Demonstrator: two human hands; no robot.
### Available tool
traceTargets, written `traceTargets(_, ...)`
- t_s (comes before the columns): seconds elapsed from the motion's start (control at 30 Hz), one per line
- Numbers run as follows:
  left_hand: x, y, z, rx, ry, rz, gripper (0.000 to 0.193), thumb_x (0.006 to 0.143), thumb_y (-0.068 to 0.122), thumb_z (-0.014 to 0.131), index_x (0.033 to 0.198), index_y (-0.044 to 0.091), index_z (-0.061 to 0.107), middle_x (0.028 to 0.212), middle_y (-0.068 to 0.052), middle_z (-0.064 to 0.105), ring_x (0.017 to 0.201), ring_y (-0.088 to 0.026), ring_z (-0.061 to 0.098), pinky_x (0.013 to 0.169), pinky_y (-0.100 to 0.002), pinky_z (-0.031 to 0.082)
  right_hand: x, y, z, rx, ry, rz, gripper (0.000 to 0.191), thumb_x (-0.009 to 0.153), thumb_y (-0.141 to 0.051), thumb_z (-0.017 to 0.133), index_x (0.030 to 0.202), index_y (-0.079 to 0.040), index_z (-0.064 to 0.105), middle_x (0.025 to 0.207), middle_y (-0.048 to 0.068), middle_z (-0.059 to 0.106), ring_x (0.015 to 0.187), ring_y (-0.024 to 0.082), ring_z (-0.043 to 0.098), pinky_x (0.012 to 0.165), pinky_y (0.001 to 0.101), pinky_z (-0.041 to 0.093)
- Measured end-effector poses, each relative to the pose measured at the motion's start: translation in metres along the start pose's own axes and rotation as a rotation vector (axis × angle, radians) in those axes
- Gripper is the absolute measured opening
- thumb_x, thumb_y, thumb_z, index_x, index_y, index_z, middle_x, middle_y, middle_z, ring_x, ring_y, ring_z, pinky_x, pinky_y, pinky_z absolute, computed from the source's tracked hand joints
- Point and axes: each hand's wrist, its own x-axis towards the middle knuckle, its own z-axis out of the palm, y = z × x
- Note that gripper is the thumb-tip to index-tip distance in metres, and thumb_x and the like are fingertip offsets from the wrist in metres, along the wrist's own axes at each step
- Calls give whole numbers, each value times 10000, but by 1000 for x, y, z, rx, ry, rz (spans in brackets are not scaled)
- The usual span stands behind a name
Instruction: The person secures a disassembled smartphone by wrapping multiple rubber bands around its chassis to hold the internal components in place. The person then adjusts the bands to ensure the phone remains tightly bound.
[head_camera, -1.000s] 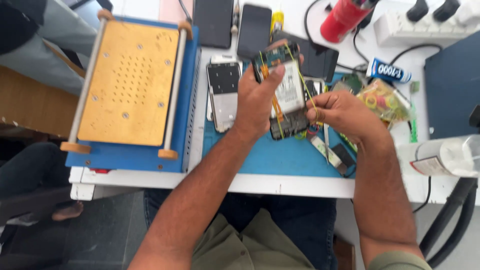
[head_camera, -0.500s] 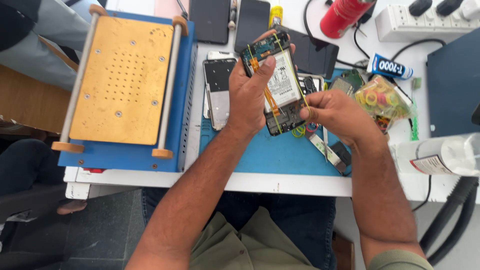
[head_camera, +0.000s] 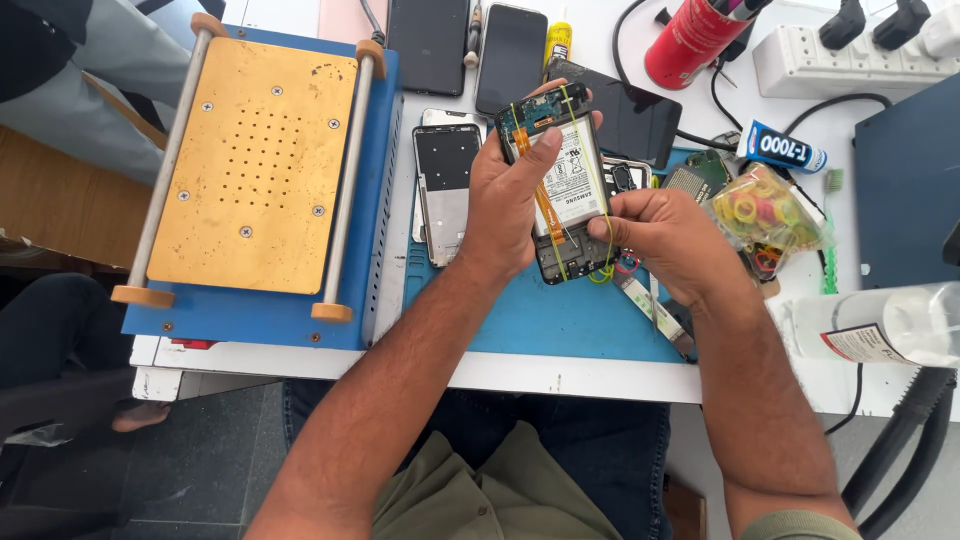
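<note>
Item: opened smartphone (head_camera: 560, 190), back cover off, battery and circuit board exposed, an orange flex ribbon running down its length. You are holding it above the blue work mat (head_camera: 520, 315), near the middle of the bench, tilted with its top end pointing toward the far edge.

Left hand (head_camera: 505, 205): you are gripping the phone's left side, fingers curled behind it and the thumb lying across the upper part of the board. Closed firmly on the phone.

Right hand (head_camera: 665, 235): you are pinching at the phone's lower right edge, fingertips closed together there; a thin yellow-green rubber band (head_camera: 603, 262) is looping around the phone's lower end beside those fingertips. Whether the fingers are gripping the band or the phone's frame, the view is not showing clearly.

Surroundings, working outward:
- Bare phone frame (head_camera: 445, 190), lying flat just left of your left hand.
- Clear bag of coloured rubber bands (head_camera: 770, 210), sitting just right of your right hand.
- Dark phone screen panels (head_camera: 510, 55), lying toward the far edge.
- Glue tube (head_camera: 785, 148), blue and white, lying right of the bag's far side.
- Red can (head_camera: 690, 40) and white power strip (head_camera: 850, 45), standing at the far right corner.
- Blue screen-separator machine with a gold perforated plate (head_camera: 250, 165), occupying the left end of the bench.
- Clear plastic bottle (head_camera: 880, 325), lying on its side at the right edge.
</note>
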Motion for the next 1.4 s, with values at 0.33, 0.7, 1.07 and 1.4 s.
traceTargets(0.33, -1, -1, -1, 111, -12, 39, 447, 1108, 135, 582, 1516, -12, 473, 1381, -229, 636, 1336, -271, 629, 1054, -373, 623, 2, 2, 5, -17, 21, -33, 185, 903, -168, 775, 983, -2, 758, 846, 18, 731, 734, 68, 614, 662, 219, 485)
traceTargets(0.7, -2, -2, -3, 91, -22, 24, 441, 1103, 125, 577, 1509, -8, 471, 1402, -205, 634, 1351, -285, 613, 1061, -397, 612, 0, 4, 4, -23, -3, -58, 165, 928, -169, 773, 947, -7, 746, 818, 6, 697, 707, 56, 564, 623, 215, 442)
traceTargets(1.07, -1, -1, 1, 76, 15, 65, 445, 1087, 145, 591, 1489, -1, 470, 1411, -197, 617, 1359, -290, 605, 1060, -412, 614, -6, -13, 8, 196, -13, -71, 454, 885, -16, 751, 1302, 25, 575, 1045, 104, 743, 937, 123, 688, 806, 239, 529)
traceTargets(1.4, -2, 0, 1, 98, 18, 62, 425, 1102, 109, 561, 1501, -2, 464, 1420, -207, 610, 1358, -301, 601, 1051, -409, 616, 0, -4, 1, 267, -66, -98, 334, 999, -112, 683, 1286, 38, 600, 1115, 94, 712, 964, 122, 670, 867, 271, 543)
